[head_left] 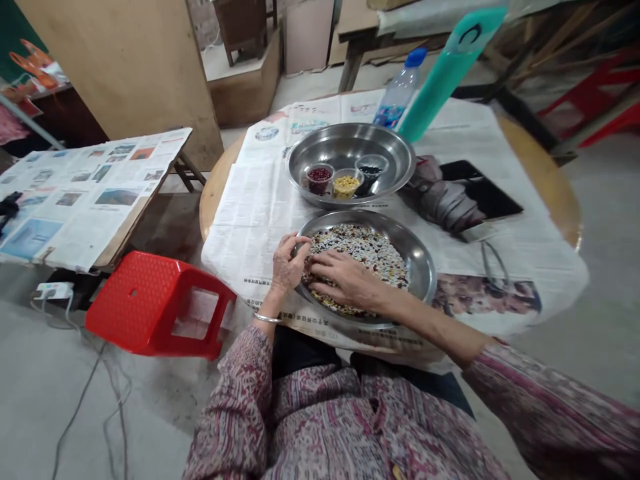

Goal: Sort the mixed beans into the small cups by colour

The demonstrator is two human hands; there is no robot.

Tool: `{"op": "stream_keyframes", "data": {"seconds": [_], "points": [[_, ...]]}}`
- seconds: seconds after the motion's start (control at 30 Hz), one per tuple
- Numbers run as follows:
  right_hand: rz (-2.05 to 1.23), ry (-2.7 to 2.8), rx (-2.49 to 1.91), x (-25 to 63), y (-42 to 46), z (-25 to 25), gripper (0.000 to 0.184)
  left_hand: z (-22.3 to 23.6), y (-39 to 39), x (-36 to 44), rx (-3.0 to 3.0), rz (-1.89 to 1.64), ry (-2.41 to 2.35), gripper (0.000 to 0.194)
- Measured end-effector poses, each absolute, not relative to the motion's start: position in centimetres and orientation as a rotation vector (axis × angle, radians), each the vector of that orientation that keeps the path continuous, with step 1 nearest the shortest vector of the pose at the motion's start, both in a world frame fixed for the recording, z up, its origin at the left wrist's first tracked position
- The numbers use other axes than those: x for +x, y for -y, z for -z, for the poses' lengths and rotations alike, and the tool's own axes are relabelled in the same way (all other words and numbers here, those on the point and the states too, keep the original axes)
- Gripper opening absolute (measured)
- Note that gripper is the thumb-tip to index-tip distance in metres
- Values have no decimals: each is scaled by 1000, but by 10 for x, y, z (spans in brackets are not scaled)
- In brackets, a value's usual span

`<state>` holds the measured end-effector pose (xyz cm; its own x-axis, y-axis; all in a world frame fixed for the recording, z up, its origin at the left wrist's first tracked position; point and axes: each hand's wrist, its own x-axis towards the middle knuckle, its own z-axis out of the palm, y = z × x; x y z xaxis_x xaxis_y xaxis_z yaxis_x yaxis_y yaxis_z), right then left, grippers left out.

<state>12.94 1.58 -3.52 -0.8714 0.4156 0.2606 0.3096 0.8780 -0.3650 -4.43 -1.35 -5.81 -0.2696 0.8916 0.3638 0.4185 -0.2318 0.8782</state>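
Note:
A steel pan point(423, 263) holding mixed red, white, black and yellow beans point(370, 250) sits at the near edge of a round table. My left hand point(287, 263) curls over the pan's left rim, fingers bent. My right hand point(345, 280) lies palm down on the beans at the pan's near left, fingers spread into them. Behind it a second steel pan point(395, 150) carries three small clear cups: red beans point(319, 178), yellow beans point(347, 185) and black beans point(371, 167).
Newspaper point(260, 207) covers the round table. A water bottle point(399, 90) and a teal tube point(445, 73) stand behind the far pan. A red plastic stool point(150, 300) stands on the floor at left, beside a low paper-covered table point(85, 193). Cables trail across the floor.

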Motion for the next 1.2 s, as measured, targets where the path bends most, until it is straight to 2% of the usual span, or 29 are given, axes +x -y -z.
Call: {"op": "stream_keyframes", "data": {"seconds": [0.07,0.17,0.43,0.53,0.77,0.93,1.2], "points": [[-488,2739,-407,141,-13,34,21,58,14,-44,1568,-1508,-1604,12],[-487,2700,-430,169,-25,37,19,59,14,-44,1561,-1479,-1616,13],[-315,2564,-1232,205,-71,47,27,58,14,-44,1537,-1494,-1609,13],[-253,2537,-1320,192,-73,41,32,58,15,-44,1521,-1489,-1614,12],[-282,2496,-1285,160,-72,4,23,58,16,-44,1481,-1494,-1604,11],[-179,2236,-1475,142,-115,-42,27,57,16,-43,1475,-1491,-1595,10],[-260,2557,-1723,108,-171,-63,29,55,16,-43,1481,-1476,-1602,10]]}}
